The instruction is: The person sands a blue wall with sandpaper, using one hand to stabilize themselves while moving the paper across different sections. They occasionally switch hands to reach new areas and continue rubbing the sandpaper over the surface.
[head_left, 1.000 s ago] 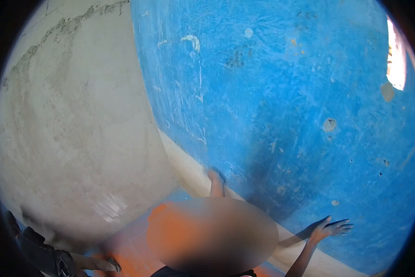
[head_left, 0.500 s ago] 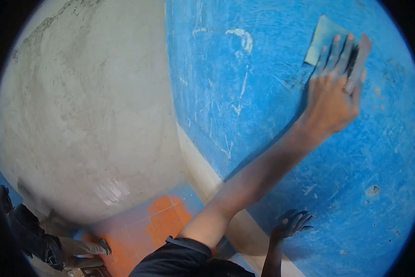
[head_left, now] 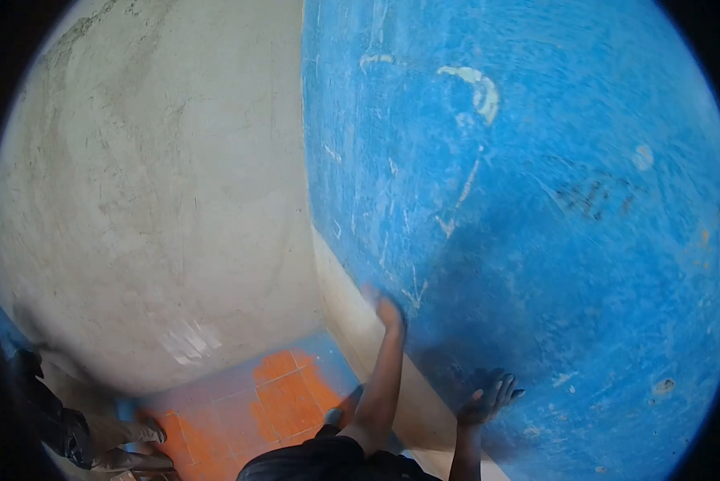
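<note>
My left hand (head_left: 386,309) is smeared by motion, low at the left edge of the blue wall (head_left: 560,280), over the pale band at its foot. Its fingers are too blurred to show what is in them; the pale green sheet no longer shows. My right hand (head_left: 490,398) is raised close to the lower part of the blue wall, fingers stretched out and a little spread, holding nothing. Dark scuff marks (head_left: 596,198) and whitish patches (head_left: 485,96) show on the blue paint above both hands.
A bare grey plaster wall (head_left: 175,176) meets the blue wall at a corner on the left. Orange floor tiles (head_left: 284,393) lie below, partly dusted blue. Another person's legs (head_left: 123,445) stand at the lower left.
My left hand has dropped from high on the blue wall, where it pressed a pale green sheet, down and left to the wall's foot. My right hand stays low; the view has shifted slightly.
</note>
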### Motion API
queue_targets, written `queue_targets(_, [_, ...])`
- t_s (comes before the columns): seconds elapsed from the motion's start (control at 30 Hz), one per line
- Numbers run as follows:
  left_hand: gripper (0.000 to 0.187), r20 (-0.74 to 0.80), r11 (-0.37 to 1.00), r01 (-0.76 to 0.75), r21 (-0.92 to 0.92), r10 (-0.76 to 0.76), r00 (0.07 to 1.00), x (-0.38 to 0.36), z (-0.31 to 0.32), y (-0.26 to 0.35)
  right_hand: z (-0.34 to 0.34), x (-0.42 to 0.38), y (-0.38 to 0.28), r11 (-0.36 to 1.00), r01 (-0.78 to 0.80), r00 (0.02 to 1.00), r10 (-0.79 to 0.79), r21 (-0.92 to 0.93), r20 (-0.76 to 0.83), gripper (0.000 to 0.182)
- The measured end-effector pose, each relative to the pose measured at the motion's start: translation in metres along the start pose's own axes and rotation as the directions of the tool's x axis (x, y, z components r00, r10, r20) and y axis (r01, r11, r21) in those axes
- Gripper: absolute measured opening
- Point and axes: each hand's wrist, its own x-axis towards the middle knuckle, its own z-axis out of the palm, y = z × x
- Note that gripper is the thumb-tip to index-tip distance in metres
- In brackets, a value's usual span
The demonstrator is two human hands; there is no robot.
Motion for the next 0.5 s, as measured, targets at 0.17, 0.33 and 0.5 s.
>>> queue_targets(0.17, [0.048,0.317,0.769,-0.469,-0.435,0.618,0.719,0.028,0.107,0.398,0.064,0.024,-0.028,0.999,0.041,0.998,-0.041,-0.003,-0.047,0.045])
queue_targets(0.33, [0.062,0.1,0.227,-0.86,-0.456,0.974,0.204,0.031,0.158,0.499,0.117,0.062,-0.062,0.999,0.039,0.993,-0.043,-0.035,-0.113,0.043])
queue_targets(0.5, [0.053,0.19,0.486,-0.761,-0.43,0.873,0.45,0.137,0.129,0.354,0.142,0.063,-0.075,0.993,0.008,0.99,-0.024,-0.117,-0.138,0.042])
